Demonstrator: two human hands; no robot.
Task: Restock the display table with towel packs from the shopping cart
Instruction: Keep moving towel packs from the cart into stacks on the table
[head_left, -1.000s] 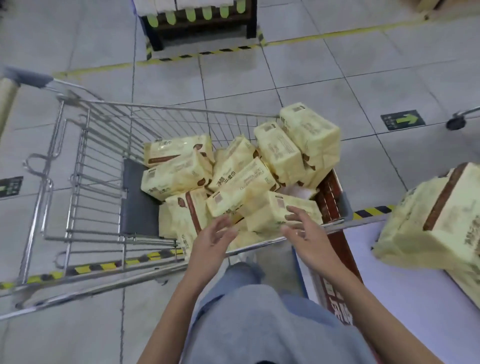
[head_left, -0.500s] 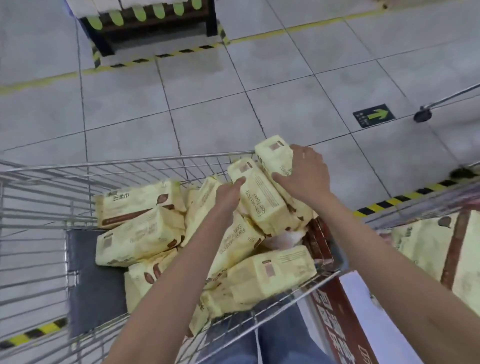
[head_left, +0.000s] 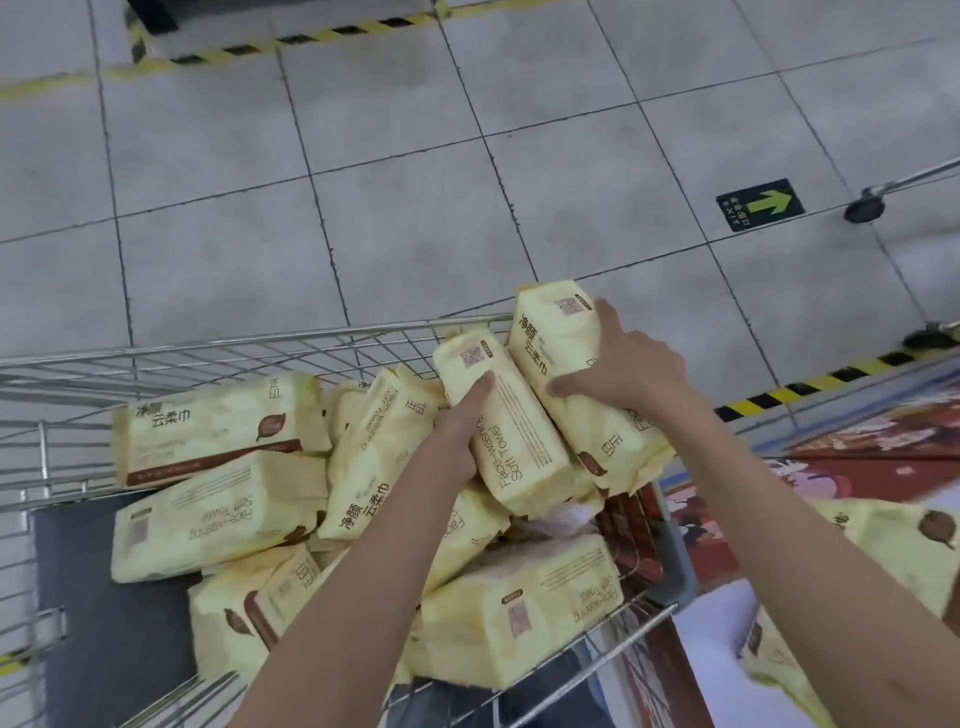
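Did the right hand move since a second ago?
Yes. The right hand went from the near rim of the shopping cart to its far rim, and now grips a towel pack.

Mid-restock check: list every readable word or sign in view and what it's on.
"Face-Washing Soft Towel": centre pack, gripped by left hand.
"净颜 云柔巾": right pack, gripped by right hand.
"正印": same right pack.
"EXIT": floor sign; its Chinese characters are too small.
Code labels, display table red print: blurred.
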